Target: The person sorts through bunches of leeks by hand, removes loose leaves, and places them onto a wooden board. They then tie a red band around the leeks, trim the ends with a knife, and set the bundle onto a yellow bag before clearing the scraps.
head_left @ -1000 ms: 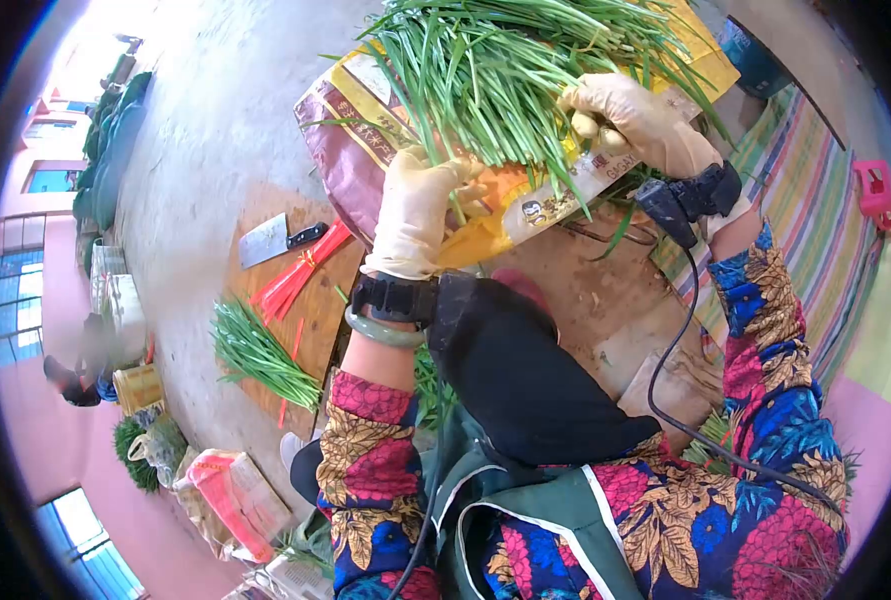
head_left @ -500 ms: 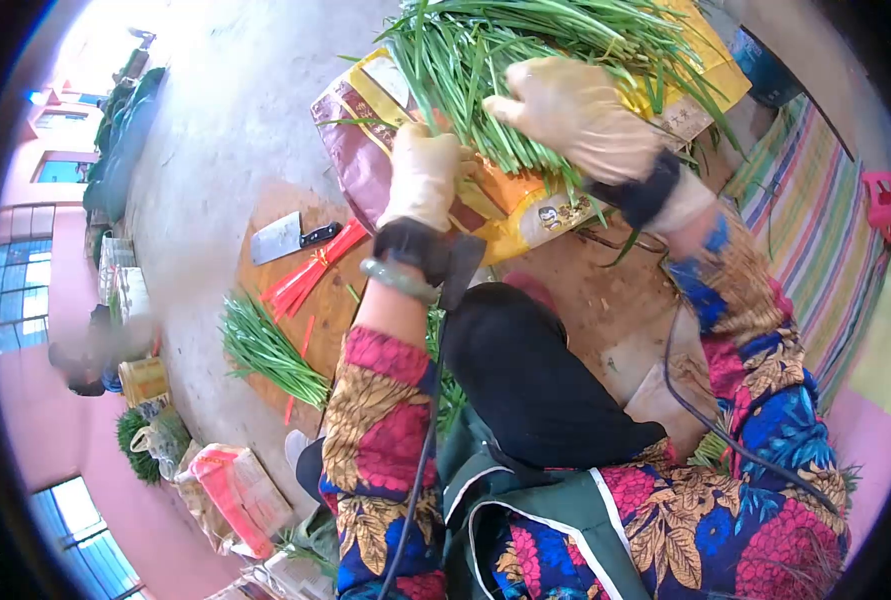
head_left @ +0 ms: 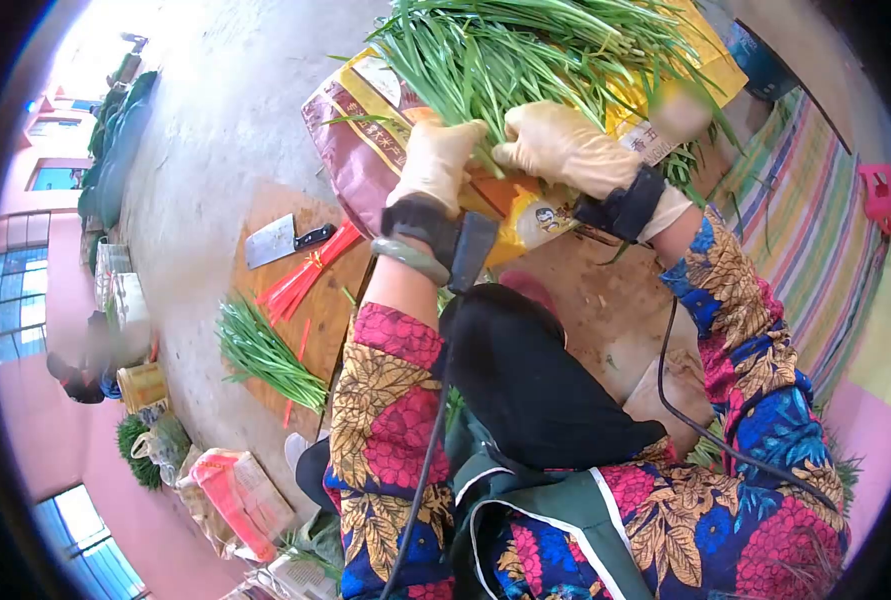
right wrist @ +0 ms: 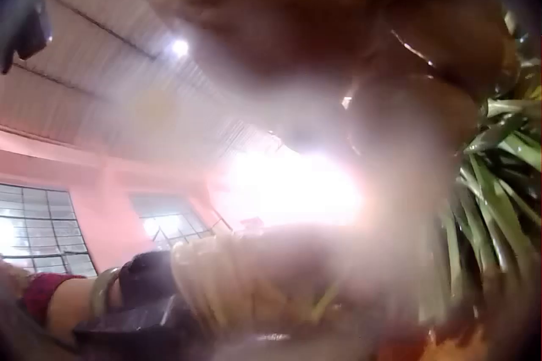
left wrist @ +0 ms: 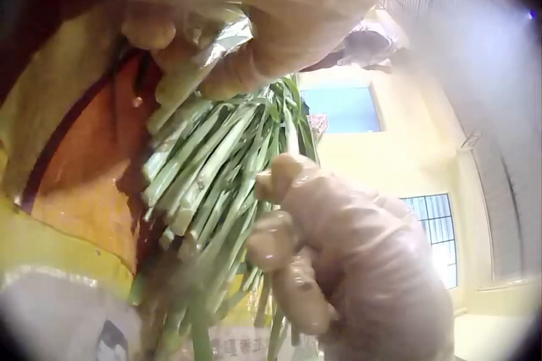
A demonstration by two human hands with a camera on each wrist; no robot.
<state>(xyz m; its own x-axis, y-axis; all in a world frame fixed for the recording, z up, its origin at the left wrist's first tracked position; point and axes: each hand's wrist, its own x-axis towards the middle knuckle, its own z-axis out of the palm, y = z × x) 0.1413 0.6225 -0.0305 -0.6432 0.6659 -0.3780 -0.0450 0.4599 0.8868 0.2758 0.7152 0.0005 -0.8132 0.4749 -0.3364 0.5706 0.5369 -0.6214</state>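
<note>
Left first: the left hand [head_left: 435, 165] pinches stalks at the near edge of the greens [head_left: 525, 70], heaped across the sack [head_left: 345, 165] — a loose pinch could let them slip. Tangled leaves mid-heap mean a hard tug might drag neighbours off. Over right, the right hand [head_left: 565, 150] curls against the stalks — whether it grips any, I can't tell. Its fingertips hide from above; glare and blur swamp the right wrist view.
</note>
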